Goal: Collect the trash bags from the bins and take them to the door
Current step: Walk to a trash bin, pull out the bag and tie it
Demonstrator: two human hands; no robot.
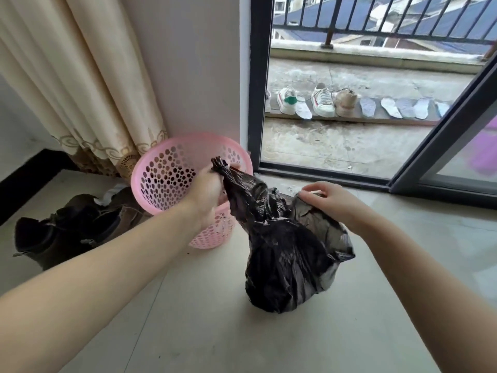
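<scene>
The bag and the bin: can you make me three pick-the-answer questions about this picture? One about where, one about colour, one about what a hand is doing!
1. Where is the bag?
A. inside the bin
B. on the floor beside the bin
C. out on the balcony

2. What colour is the bin?
A. pink
B. green
C. blue

3. What is the left hand doing?
A. resting flat on the floor
B. holding a shoe
C. gripping the bag's twisted top

Answers:
1 B, the bag sits on the floor right of the bin.
2 A, its holed wall is pink.
3 C, its fingers curl round the bunched top.
</scene>
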